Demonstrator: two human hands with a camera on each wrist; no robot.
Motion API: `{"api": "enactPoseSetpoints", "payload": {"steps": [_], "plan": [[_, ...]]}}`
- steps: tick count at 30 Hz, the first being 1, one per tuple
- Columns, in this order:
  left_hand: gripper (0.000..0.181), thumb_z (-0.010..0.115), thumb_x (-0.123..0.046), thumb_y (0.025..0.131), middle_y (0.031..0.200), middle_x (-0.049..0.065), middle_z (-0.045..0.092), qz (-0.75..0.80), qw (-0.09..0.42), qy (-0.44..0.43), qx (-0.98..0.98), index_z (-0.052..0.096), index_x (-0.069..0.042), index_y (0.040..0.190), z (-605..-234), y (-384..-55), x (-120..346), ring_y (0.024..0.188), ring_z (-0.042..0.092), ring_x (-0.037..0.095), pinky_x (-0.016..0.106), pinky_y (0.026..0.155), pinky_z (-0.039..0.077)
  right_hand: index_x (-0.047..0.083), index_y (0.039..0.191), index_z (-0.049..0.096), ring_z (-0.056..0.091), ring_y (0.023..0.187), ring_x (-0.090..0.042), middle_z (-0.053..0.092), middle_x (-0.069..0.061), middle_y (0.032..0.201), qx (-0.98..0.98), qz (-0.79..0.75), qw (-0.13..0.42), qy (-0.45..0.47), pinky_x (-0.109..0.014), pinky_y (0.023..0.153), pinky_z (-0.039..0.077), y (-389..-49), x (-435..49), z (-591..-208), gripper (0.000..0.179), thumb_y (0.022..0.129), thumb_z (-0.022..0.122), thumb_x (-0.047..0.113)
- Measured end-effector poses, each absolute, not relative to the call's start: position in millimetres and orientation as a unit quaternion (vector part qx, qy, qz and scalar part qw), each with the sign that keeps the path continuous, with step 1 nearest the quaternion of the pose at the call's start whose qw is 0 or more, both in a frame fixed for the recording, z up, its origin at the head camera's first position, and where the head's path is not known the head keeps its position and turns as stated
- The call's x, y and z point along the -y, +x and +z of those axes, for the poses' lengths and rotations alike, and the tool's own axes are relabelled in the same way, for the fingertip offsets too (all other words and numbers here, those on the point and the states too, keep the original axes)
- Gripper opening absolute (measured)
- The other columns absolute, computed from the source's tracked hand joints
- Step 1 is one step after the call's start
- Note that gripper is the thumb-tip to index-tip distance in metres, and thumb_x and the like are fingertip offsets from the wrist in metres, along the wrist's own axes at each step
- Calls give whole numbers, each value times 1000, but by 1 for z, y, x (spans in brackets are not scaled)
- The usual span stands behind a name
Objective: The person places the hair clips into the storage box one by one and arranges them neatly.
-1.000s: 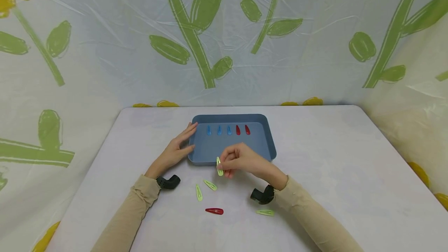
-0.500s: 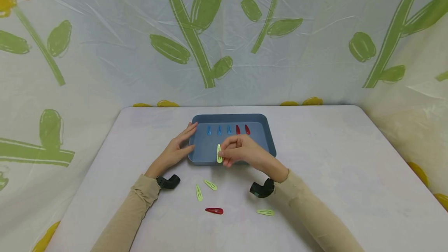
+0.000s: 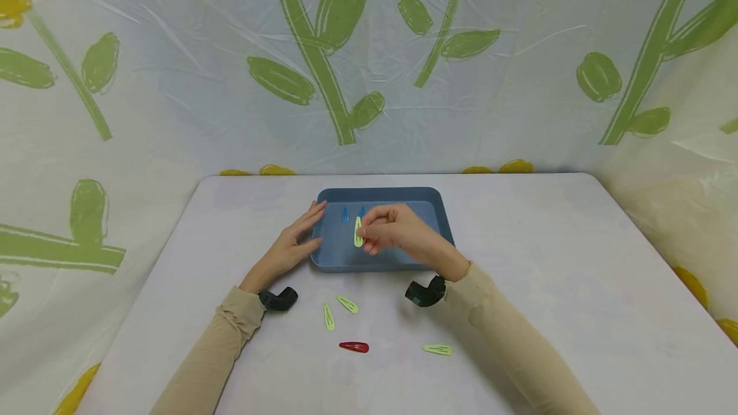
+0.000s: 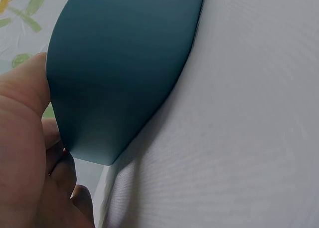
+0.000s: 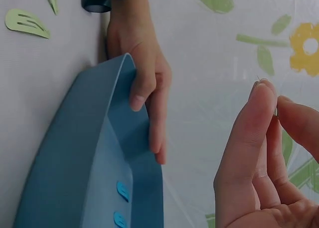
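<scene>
My right hand [image 3: 403, 232] pinches a light green snap hair clip [image 3: 358, 233] between thumb and fingertips, above the blue-grey tray [image 3: 336, 252]. The clip stands nearly upright in the head view. In the right wrist view, the fingers hide almost all of it. On the tray's left rim rests my left hand [image 3: 288, 245], its fingers fairly straight and its thumb over the edge. Two blue hair clips show inside the tray, one of them [image 3: 344, 214] near the back left. Behind my right hand the rest of the back row is hidden.
In front of the tray lie two green hair clips, the left one [image 3: 328, 317] pointing away. A red hair clip [image 3: 354, 347] lies nearer, and another green clip [image 3: 437, 349] is at the right. A flowered cloth [image 3: 490, 101] hangs behind the white table [image 3: 548, 274].
My right hand has carried the green hair clip from the tray's front edge farther back over the tray. It now covers the red clips and one blue clip. My left hand stays put.
</scene>
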State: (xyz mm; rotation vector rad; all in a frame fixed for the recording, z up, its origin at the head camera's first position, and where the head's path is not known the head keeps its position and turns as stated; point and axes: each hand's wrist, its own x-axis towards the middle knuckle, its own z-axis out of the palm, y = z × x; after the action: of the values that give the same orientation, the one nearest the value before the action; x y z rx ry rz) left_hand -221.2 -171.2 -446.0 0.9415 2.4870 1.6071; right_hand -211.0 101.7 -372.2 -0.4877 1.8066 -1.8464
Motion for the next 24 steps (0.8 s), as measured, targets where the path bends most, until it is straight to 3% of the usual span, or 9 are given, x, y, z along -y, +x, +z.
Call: {"api": "enactPoseSetpoints", "payload": {"steps": [3, 10, 20, 24], "plan": [[61, 59, 9, 94, 161, 22, 21, 517, 17, 302, -801, 33, 12, 149, -446, -221, 171, 151, 7, 35, 49, 120, 11, -5, 97, 66, 66, 69, -19, 69, -16, 85, -659, -685, 255, -179, -31, 68, 59, -216, -101, -371, 10, 94, 65, 4], [61, 59, 9, 94, 161, 23, 21, 519, 18, 305, -799, 33, 12, 148, -445, -221, 171, 151, 7, 36, 37, 121, 11, -5, 100, 66, 64, 70, -19, 67, -15, 87, -650, -695, 258, -170, -30, 69, 58, -229, -98, -371, 11, 95, 64, 4], [61, 58, 8, 95, 161, 22, 21, 524, 23, 306, -795, 32, 11, 149, -446, -221, 172, 151, 6, 35, 36, 121, 11, -4, 100, 68, 64, 68, -16, 67, -11, 82, -647, -706, 252, -137, -27, 68, 58, -249, -92, -371, 11, 95, 63, 4], [60, 58, 8, 95, 161, 21, 21, 526, 24, 304, -794, 32, 11, 149, -446, -221, 171, 151, 6, 34, 40, 121, 11, -5, 101, 69, 65, 69, -17, 68, -15, 85, -652, -709, 245, -114, -27, 68, 58, -256, -89, -370, 13, 95, 64, 5]]}}
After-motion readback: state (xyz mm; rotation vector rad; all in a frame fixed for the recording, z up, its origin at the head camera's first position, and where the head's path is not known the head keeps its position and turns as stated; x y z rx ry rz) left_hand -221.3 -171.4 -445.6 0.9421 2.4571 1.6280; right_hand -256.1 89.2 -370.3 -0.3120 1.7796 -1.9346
